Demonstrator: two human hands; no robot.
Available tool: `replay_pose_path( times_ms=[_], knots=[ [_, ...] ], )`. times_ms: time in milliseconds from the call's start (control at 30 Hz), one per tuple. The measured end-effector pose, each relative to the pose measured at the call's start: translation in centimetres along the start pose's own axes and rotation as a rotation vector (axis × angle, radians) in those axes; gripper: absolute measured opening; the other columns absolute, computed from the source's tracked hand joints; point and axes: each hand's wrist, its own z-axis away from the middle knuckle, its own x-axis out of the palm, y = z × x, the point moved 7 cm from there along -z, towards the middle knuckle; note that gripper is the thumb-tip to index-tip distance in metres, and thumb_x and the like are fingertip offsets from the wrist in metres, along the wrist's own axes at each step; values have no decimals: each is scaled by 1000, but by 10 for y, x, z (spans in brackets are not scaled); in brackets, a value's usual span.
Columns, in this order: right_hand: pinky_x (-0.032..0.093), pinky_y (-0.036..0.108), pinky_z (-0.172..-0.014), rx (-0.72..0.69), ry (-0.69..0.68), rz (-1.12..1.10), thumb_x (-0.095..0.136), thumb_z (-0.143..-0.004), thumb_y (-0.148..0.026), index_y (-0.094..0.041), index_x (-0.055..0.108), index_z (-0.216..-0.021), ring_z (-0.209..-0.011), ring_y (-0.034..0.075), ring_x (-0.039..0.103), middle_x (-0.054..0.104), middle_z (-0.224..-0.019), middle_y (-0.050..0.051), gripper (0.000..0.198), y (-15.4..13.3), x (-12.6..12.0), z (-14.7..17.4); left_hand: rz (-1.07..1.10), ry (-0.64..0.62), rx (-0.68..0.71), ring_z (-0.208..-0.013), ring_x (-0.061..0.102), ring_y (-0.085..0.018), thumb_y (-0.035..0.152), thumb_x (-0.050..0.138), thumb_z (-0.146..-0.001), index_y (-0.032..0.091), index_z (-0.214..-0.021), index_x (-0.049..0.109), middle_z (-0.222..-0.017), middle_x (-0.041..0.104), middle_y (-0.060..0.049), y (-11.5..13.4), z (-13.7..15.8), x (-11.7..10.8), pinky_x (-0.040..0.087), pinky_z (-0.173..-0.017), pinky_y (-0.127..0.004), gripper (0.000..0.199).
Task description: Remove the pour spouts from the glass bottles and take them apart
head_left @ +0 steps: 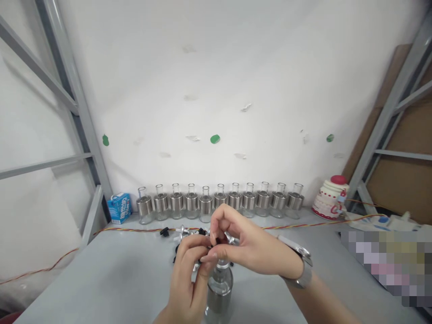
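Just in front of me a glass bottle (220,292) with a metal sleeve stands on the table, a silvery collar at its neck. Over its top my left hand (193,272) and my right hand (236,240) meet, fingers bent and thumbs pinched inward. Between the fingertips a bit of a small black part (216,242) shows; the fingers hide most of it, and I cannot tell whether it touches the bottle. Behind the hands lies a pile of loose silver and black fittings (182,231), partly covered by them.
Several more sleeved glass bottles (176,201) line the wall. A blue carton (119,209) stands at their left, a cream jar with a red lid (329,198) at their right. A twisted wire (135,230) runs across the grey table (111,274). Metal frame posts rise on both sides.
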Motion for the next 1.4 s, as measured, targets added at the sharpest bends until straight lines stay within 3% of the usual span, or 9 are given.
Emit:
replay_pose_path(
  times_ms=[100, 200, 300, 400, 500, 667, 900, 1233, 1400],
  knots=[
    [34, 22, -54, -6, 41, 130, 62, -74, -26, -23, 43, -90, -64, 11, 45, 49, -72, -3, 25, 0, -2, 0, 26, -14, 4, -81, 51, -16, 8, 44, -79, 22, -88, 53, -85, 54, -3, 2, -1, 0, 42, -72, -27, 19],
    [33, 22, -54, -45, 86, 373, 58, -76, -31, -21, 48, -77, -63, 11, 42, 48, -69, -2, 14, -3, -4, -2, 90, 10, -46, -75, 51, -15, 9, 44, -80, 21, -85, 54, -78, 54, -2, 0, -1, -1, 42, -67, -26, 17],
    [31, 22, -53, -86, 75, 506, 51, -81, -32, -19, 47, -67, -60, 11, 40, 47, -65, -2, 19, -7, -2, -3, 148, 61, -141, -76, 52, -15, 12, 46, -80, 21, -83, 56, -78, 54, -2, -9, 1, -1, 42, -66, -26, 14],
    [29, 21, -47, -4, 51, 425, 48, -82, -35, -19, 48, -69, -53, 8, 37, 44, -60, -4, 20, -1, -9, -2, 176, 113, -270, -84, 53, -17, 17, 57, -74, 22, -87, 56, -89, 55, -3, -22, 7, 3, 43, -71, -26, 14],
    [26, 19, -43, 111, 54, 241, 48, -82, -37, -19, 48, -71, -47, 7, 34, 42, -55, -5, 21, 9, -27, 1, 248, 69, -452, -91, 53, -20, 22, 67, -65, 23, -100, 53, -103, 55, -4, -37, 12, 17, 43, -78, -29, 38],
    [19, 18, -38, 236, -209, -132, 54, -79, -36, -15, 45, -63, -40, 3, 26, 35, -45, -9, 28, 32, -32, 2, 429, -107, -655, -88, 57, -20, 31, 61, -71, 20, -96, 58, -94, 63, -5, -46, 15, 38, 44, -80, -30, 27],
    [19, 17, -38, 176, -373, -333, 53, -80, -33, -13, 47, -61, -39, 2, 26, 41, -48, -8, 29, 39, -18, -7, 625, -159, -579, -87, 56, -18, 28, 64, -70, 21, -96, 57, -93, 59, -3, -41, 12, 44, 43, -78, -29, 28],
    [40, 21, -60, 100, -284, -64, 57, -78, -30, -13, 56, -56, -64, 7, 45, 42, -73, -2, 28, 32, -20, -9, 529, -199, -449, -96, 51, -18, 27, 48, -82, 23, -103, 56, -101, 57, -4, -27, 6, 42, 40, -84, -28, 23],
    [44, 24, -67, 135, -303, -274, 57, -78, -30, -13, 55, -55, -86, 13, 50, 46, -90, 4, 28, 40, -14, -11, 561, -206, -506, -90, 54, -18, 28, 47, -83, 20, -96, 59, -95, 59, -5, -25, 5, 43, 42, -80, -27, 19]
  ],
)
